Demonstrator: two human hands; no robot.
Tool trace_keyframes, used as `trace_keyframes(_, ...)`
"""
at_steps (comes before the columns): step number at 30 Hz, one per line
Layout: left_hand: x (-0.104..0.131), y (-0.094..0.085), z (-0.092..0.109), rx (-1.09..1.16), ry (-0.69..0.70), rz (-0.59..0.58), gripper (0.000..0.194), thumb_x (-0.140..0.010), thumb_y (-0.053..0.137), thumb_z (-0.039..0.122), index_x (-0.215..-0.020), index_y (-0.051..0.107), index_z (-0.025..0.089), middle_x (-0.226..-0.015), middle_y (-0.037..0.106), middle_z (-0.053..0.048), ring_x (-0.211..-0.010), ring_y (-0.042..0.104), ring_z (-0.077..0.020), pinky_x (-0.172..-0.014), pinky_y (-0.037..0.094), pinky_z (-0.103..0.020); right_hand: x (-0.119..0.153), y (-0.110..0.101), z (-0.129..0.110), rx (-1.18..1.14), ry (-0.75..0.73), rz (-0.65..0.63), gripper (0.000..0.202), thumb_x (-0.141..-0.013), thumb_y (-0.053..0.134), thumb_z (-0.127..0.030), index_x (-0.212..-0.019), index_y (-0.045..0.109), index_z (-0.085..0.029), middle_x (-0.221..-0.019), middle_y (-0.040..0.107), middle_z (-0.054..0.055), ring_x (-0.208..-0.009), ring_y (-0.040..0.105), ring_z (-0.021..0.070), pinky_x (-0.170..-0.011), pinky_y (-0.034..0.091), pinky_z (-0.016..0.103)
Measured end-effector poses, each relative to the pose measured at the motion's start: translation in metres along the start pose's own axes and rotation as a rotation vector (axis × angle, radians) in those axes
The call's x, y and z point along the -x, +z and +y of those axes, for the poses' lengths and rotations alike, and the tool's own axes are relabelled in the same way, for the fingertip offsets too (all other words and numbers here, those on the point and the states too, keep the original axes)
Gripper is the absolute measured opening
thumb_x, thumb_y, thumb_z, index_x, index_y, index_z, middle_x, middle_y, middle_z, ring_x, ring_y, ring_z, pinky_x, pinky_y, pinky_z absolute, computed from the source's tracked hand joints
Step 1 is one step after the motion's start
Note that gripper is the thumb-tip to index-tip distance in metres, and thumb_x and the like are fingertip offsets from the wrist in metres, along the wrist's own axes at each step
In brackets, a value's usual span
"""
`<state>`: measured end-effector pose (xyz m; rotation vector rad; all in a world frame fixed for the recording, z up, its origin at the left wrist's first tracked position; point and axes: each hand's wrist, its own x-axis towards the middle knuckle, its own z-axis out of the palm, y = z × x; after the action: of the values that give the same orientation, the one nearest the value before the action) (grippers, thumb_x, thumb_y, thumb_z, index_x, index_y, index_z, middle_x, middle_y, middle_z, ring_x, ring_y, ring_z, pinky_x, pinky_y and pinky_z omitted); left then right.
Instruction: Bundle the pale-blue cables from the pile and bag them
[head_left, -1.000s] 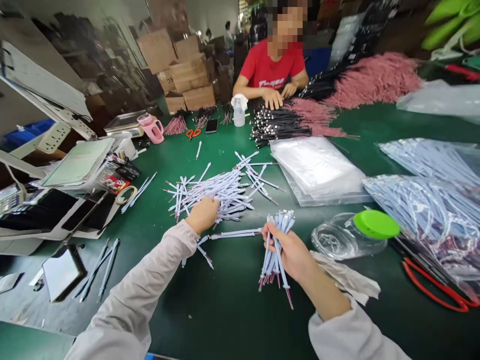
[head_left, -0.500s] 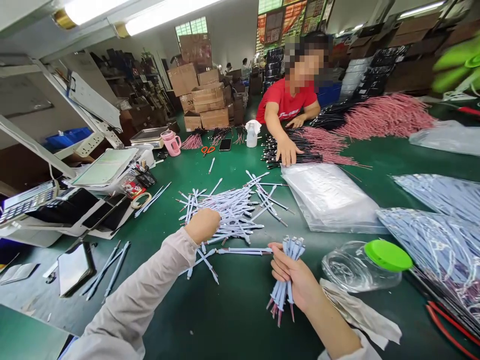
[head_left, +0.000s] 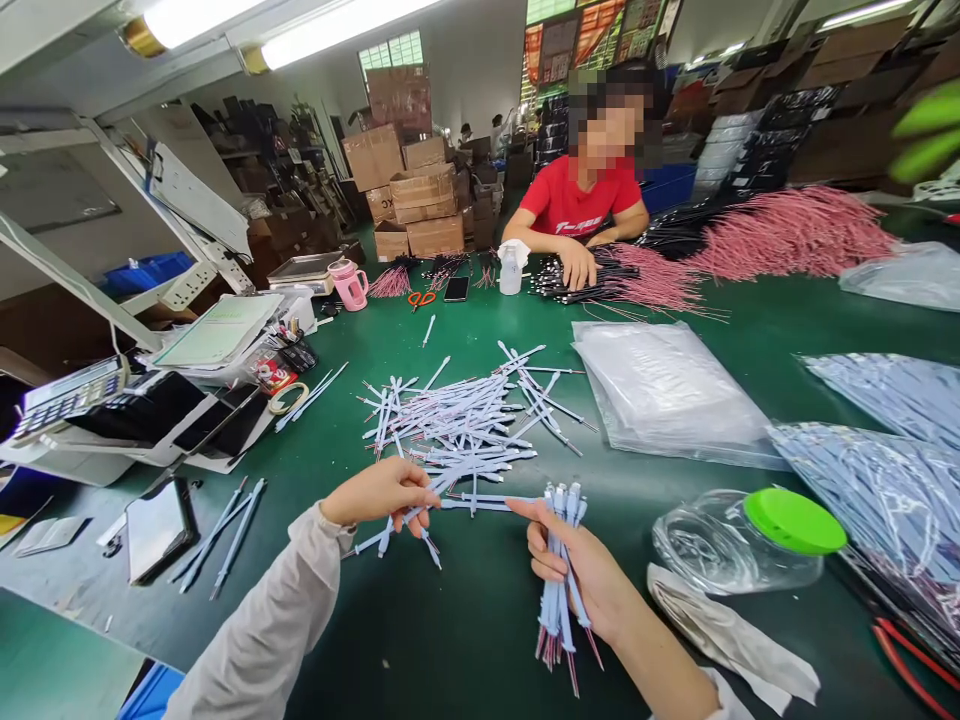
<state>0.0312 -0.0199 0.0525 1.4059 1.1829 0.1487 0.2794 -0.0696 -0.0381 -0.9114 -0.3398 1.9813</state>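
My right hand is wrapped round a bundle of short light-blue sleeved wires, held upright. Their white connector ends point up and their thin reddish bare leads hang below the fist. At the near edge of a loose pile of the same wires, my left hand is closed, thumb and fingers pinching a light-blue sleeved wire partly hidden by the fingers. A few single wires lie on the table between and below the two hands.
Clear plastic bags lie beyond my right hand, with a green-lidded jar and a cloth nearer. Bagged blue wires fill the right side. Across the table, a person in red handles black-and-pink wires.
My left hand has drawn back from the pile towards me, pinching a wire. My right hand keeps its bundle, slightly lower. The other person's arm has pulled back.
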Motion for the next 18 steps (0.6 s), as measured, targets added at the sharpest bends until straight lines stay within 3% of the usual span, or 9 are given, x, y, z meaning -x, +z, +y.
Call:
trace_keyframes(5, -0.029, 0.058, -0.007, 0.262, 0.059, 0.006, 0.035, -0.071, 0.061, 0.044, -0.083, 0.059, 0.011, -0.074, 0.067, -0.007, -0.059, 0.063, -0.0147, -0.042, 0.04, -0.018, 0.004, 0.01, 0.003, 0.075, -0.052, -0.041, 0.033, -0.071, 0.072, -0.032, -0.096, 0.066, -0.012, -0.058, 0.043, -0.004, -0.042, 0.019, -0.0004, -0.038, 0.02, 0.014)
trace_keyframes(8, -0.05, 0.093, -0.013, 0.291, 0.099, 0.012, 0.032, -0.07, 0.06, 0.042, -0.078, 0.059, 0.01, -0.074, 0.067, -0.007, -0.058, 0.062, -0.0139, -0.041, 0.04, -0.018, 0.004, 0.01, 0.004, 0.142, -0.137, 0.027, 0.034, -0.066, 0.076, -0.031, -0.091, 0.066, -0.011, -0.047, 0.031, -0.009, -0.04, 0.017, 0.0003, -0.037, 0.018, 0.015)
trace_keyframes(10, -0.059, 0.108, -0.016, 0.304, 0.116, 0.024, 0.032, -0.07, 0.059, 0.041, -0.077, 0.06, 0.01, -0.075, 0.067, -0.007, -0.058, 0.062, -0.0141, -0.042, 0.041, -0.019, 0.003, 0.009, 0.002, 0.173, -0.184, 0.103, 0.034, -0.067, 0.075, -0.033, -0.091, 0.066, -0.01, -0.044, 0.026, -0.009, -0.04, 0.019, 0.0013, -0.037, 0.02, 0.015)
trace_keyframes(13, -0.062, 0.114, -0.019, 0.347, 0.106, -0.02, 0.034, -0.069, 0.061, 0.043, -0.078, 0.062, 0.01, -0.075, 0.067, -0.008, -0.06, 0.063, -0.0153, -0.042, 0.042, -0.019, 0.0, 0.006, -0.004, 0.133, -0.249, 0.196, 0.033, -0.068, 0.074, -0.033, -0.092, 0.067, -0.011, -0.05, 0.035, -0.007, -0.04, 0.024, 0.0016, -0.036, 0.024, 0.015)
trace_keyframes(18, -0.061, 0.108, -0.024, 0.479, 0.072, -0.242, 0.043, -0.064, 0.068, 0.048, -0.085, 0.065, 0.01, -0.074, 0.066, -0.007, -0.059, 0.062, -0.0133, -0.043, 0.039, -0.018, 0.003, -0.003, -0.01, -0.042, -0.18, 0.178, 0.035, -0.064, 0.077, -0.029, -0.093, 0.066, -0.013, -0.057, 0.04, -0.006, -0.039, 0.025, -0.0003, -0.033, 0.028, 0.013)
